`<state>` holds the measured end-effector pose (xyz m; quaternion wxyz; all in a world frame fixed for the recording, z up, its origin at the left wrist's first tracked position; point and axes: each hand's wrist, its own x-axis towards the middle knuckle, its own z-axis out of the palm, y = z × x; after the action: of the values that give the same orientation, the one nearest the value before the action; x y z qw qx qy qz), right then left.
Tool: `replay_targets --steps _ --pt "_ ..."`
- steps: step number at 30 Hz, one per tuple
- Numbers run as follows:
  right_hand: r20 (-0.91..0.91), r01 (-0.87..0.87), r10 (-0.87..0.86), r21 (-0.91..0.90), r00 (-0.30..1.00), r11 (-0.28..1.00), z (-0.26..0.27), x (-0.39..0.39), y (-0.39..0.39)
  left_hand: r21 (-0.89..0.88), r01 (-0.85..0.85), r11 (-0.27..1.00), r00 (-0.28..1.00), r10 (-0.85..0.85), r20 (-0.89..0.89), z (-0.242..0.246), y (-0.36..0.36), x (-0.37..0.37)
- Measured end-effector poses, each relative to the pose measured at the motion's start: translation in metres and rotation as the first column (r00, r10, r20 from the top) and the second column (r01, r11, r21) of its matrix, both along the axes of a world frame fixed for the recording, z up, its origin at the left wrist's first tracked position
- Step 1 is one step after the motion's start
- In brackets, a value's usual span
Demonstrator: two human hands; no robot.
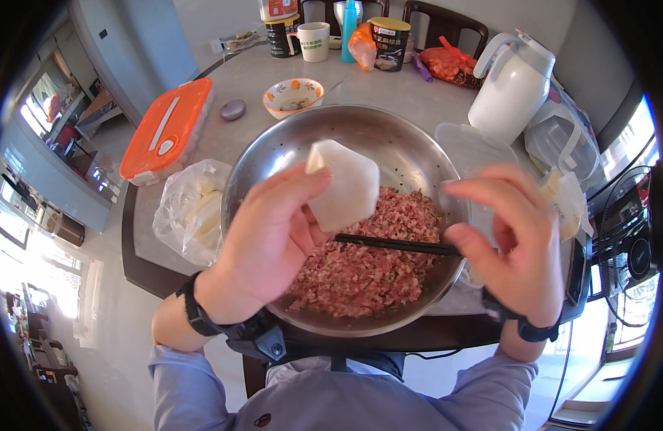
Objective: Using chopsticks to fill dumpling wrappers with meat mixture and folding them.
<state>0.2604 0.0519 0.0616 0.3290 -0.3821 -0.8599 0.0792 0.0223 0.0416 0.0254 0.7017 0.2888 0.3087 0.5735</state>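
Observation:
A thin pale dough wrapper is pinched by one corner between thumb and fingers of my left hand, above a large stainless steel bowl. Raw minced meat with green flecks fills the lower part of the bowl. Black chopsticks lie across the meat, their right ends at the bowl's rim close to my right hand. That hand hovers over the right rim, thumb and fingers apart, slightly blurred, with nothing seen between them.
Left of the bowl are a plastic bag with pale pieces and an orange-lidded container. Behind it stand a patterned bowl, a mug and canisters. A white jug and a clear plastic lid are at the right.

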Motion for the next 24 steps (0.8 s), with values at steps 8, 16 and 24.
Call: replay_targets --steps 8,16,24 --pt "0.284 0.389 -0.303 -0.324 0.910 0.862 -0.026 0.054 0.016 0.117 -0.203 0.972 0.972 0.214 -0.095 -0.007 0.021 -0.046" --pt "0.073 0.136 -0.134 -0.825 0.988 0.549 -0.023 0.058 0.024 0.088 -0.298 0.951 0.951 0.303 -0.056 -0.011 0.022 -0.079" --pt "-0.555 -0.113 -0.284 -0.574 0.782 0.811 -0.015 0.014 0.028 0.059 -0.269 0.961 0.961 0.272 -0.054 -0.016 0.013 -0.090"
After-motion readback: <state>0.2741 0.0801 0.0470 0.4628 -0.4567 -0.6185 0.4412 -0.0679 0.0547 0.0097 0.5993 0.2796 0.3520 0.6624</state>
